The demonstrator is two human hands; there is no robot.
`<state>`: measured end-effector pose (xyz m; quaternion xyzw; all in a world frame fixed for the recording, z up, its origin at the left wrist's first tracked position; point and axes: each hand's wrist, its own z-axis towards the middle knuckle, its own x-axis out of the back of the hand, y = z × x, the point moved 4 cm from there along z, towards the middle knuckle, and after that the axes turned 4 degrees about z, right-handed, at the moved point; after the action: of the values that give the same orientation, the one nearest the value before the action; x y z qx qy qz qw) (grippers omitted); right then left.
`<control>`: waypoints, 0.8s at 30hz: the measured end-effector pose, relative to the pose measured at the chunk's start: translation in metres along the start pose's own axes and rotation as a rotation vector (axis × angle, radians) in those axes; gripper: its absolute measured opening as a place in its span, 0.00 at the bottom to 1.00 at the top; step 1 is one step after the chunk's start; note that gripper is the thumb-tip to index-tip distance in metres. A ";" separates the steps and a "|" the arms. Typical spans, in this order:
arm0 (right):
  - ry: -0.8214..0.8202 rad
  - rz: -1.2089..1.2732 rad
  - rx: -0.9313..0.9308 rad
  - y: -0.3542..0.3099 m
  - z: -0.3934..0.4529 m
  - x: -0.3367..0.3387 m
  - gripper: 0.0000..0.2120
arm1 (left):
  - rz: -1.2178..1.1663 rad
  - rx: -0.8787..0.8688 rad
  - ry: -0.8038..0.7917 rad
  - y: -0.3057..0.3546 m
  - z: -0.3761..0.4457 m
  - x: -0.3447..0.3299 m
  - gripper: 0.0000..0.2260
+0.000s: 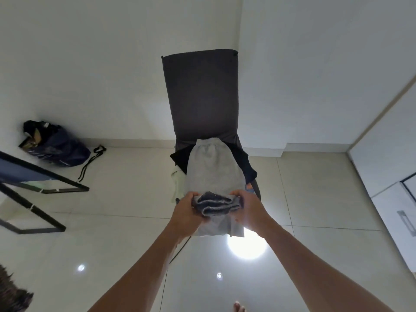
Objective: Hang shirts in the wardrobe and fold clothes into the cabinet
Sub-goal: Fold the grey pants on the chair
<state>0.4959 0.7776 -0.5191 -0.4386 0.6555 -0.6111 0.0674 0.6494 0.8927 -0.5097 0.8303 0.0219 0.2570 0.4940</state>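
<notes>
I see my left hand [186, 210] and right hand [248, 209] gripping a folded dark garment [217, 204] just before the chair [200, 97].

Open floor around a loaded chair

The chair [200, 97] with its clothes pile [213, 170] blocks the way ahead; tiled floor [315, 199] lies open to its right up to the cabinet [387, 176], while a bag [56, 147] and black frame [45, 185] crowd the left.

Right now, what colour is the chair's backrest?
Dark grey; the chair backrest shows in the head view.
</notes>
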 end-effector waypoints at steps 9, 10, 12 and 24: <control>0.027 0.000 0.009 0.003 0.143 0.030 0.20 | 0.314 0.044 0.264 0.003 0.153 0.009 0.10; 0.019 0.022 -0.014 0.005 0.156 0.030 0.19 | 0.286 0.036 0.276 0.004 0.166 0.009 0.11; 0.031 0.068 -0.051 0.011 0.183 0.028 0.18 | 0.228 0.052 0.296 0.008 0.188 0.011 0.13; 0.129 0.148 -0.311 0.047 0.372 0.018 0.21 | 0.212 0.177 0.262 0.004 0.375 0.035 0.15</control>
<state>0.6940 0.4838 -0.6420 -0.3541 0.7755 -0.5228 0.0012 0.8473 0.5977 -0.6344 0.8277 0.0211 0.4104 0.3822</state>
